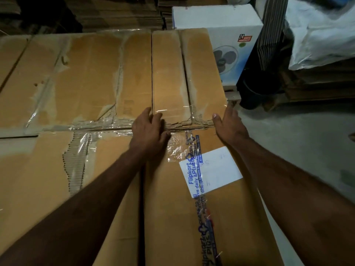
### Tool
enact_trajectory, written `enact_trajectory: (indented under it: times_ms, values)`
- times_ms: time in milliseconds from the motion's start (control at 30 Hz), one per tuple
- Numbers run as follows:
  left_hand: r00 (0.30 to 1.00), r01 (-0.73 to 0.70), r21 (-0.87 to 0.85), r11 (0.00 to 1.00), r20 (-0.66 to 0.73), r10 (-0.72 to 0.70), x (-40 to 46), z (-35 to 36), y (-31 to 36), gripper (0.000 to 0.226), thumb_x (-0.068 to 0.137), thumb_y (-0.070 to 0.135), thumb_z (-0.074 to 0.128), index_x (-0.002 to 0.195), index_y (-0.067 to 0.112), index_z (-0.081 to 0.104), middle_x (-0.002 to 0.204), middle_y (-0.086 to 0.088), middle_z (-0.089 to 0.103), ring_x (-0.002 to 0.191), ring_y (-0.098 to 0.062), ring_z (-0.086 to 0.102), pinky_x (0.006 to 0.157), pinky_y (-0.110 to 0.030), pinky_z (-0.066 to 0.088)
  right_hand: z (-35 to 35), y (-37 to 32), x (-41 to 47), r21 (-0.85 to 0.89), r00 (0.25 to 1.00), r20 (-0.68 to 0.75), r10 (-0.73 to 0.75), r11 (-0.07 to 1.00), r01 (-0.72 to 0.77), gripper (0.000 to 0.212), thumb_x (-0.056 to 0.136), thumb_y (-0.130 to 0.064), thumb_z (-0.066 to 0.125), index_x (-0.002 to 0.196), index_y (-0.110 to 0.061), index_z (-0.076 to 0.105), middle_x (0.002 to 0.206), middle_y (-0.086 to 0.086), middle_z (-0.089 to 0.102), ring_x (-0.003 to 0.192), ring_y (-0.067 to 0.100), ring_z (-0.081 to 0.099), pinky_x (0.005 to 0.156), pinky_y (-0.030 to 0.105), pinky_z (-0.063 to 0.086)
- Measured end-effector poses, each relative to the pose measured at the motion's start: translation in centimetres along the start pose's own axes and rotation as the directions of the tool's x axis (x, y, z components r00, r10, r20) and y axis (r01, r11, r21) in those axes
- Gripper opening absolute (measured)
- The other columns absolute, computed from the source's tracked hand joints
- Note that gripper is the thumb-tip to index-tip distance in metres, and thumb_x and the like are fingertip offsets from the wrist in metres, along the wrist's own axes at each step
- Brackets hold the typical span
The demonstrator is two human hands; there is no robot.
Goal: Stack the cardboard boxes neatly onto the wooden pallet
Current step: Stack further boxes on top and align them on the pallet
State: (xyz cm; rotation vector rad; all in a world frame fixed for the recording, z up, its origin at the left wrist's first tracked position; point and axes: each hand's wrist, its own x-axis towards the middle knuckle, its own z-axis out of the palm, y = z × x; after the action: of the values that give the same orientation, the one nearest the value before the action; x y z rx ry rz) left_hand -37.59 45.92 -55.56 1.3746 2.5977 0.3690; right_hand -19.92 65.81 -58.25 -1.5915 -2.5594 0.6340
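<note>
Stacks of flattened cardboard (107, 14) fill the dim back wall, with one white fan box (228, 35) beside them. Two narrow flattened boxes (169, 73) lie side by side atop the pile. Both arms reach forward: the left hand (148, 131) rests on their near edge, grip loose and holding nothing, the right hand (229, 125) lies flat against the right corner, fingers straight.

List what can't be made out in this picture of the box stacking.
- Pallet: head view, almost all covered by flattened boxes; only a wooden bit shows at right.
- Left hand palm: turned down on the box edge.
- Right hand fingertips: behind the box's right edge.
- Writing on the white label: too faint.
- Fan box lower part: behind the boxes.
- Tape print near the bottom: blurred, cut by the edge.
</note>
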Motion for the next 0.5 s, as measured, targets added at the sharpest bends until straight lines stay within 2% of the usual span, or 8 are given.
enact_trajectory:
  times_ms: [67,133,200,267,333,500]
  values:
    - [0.999,0.016,0.054,0.998,-0.046,-0.014,-3.2,-0.3,-0.3,0.067,0.096,0.048,0.049,0.151,0.012,0.035,0.163,-0.021,0.014,0.151,-0.037,0.011,0.121,-0.055,0.001,-0.3,0.3,-2.7,-0.075,0.992,-0.020,-0.126,0.989,0.124,0.074,0.100,-0.054,0.037,0.158,-0.020,0.006,0.163,0.015,0.014,0.140,0.041,0.032,0.105,0.057,0.037]
    - [0.988,0.138,0.042,0.989,-0.068,-0.135,-7.5,-0.7,-0.1,0.074,0.090,0.050,0.040,0.151,0.008,0.034,0.164,-0.022,0.015,0.152,-0.038,0.010,0.120,-0.058,0.000,-0.9,1.3,-7.3,-0.063,0.988,-0.034,-0.153,0.987,0.151,0.073,0.098,-0.055,0.042,0.157,-0.029,0.007,0.164,0.014,0.008,0.143,0.040,0.026,0.105,0.058,0.037]
    - [0.963,0.269,0.062,0.961,0.018,-0.271,-11.7,-0.5,-0.1,0.081,0.089,0.053,0.033,0.154,0.007,0.025,0.165,-0.020,0.010,0.152,-0.039,0.008,0.119,-0.061,0.002,-1.2,3.1,-12.3,-0.020,0.999,-0.021,-0.036,0.999,0.035,0.072,0.097,-0.058,0.041,0.157,-0.034,0.010,0.163,0.013,0.011,0.142,0.042,0.029,0.102,0.057,0.040]
    - [0.945,0.308,0.100,0.946,0.081,-0.317,-14.5,0.3,-0.5,0.083,0.092,0.055,0.026,0.158,0.008,0.012,0.167,-0.018,0.003,0.153,-0.038,0.004,0.119,-0.062,0.003,-1.0,4.7,-16.6,-0.020,0.995,0.065,0.072,0.997,-0.071,0.072,0.096,-0.064,0.035,0.157,-0.038,0.008,0.159,0.014,0.022,0.134,0.044,0.041,0.099,0.055,0.044]
    - [0.948,0.303,0.095,0.948,0.073,-0.311,-15.2,1.3,-0.9,0.079,0.094,0.052,0.023,0.159,0.010,0.008,0.168,-0.016,0.001,0.154,-0.037,0.003,0.119,-0.062,0.002,-0.4,4.9,-18.6,-0.010,0.991,0.085,0.108,0.994,-0.108,0.072,0.095,-0.065,0.034,0.157,-0.040,0.006,0.151,0.017,0.034,0.122,0.044,0.052,0.094,0.050,0.047]
    - [0.940,0.341,0.051,0.938,0.001,-0.342,-14.0,2.3,-0.7,0.069,0.101,0.040,0.033,0.159,0.014,0.009,0.168,-0.013,0.004,0.154,-0.035,0.003,0.120,-0.061,0.001,0.5,3.2,-17.4,0.031,0.975,0.009,0.222,0.974,-0.222,0.066,0.098,-0.061,0.036,0.156,-0.042,0.011,0.141,0.021,0.046,0.117,0.045,0.054,0.096,0.047,0.044]
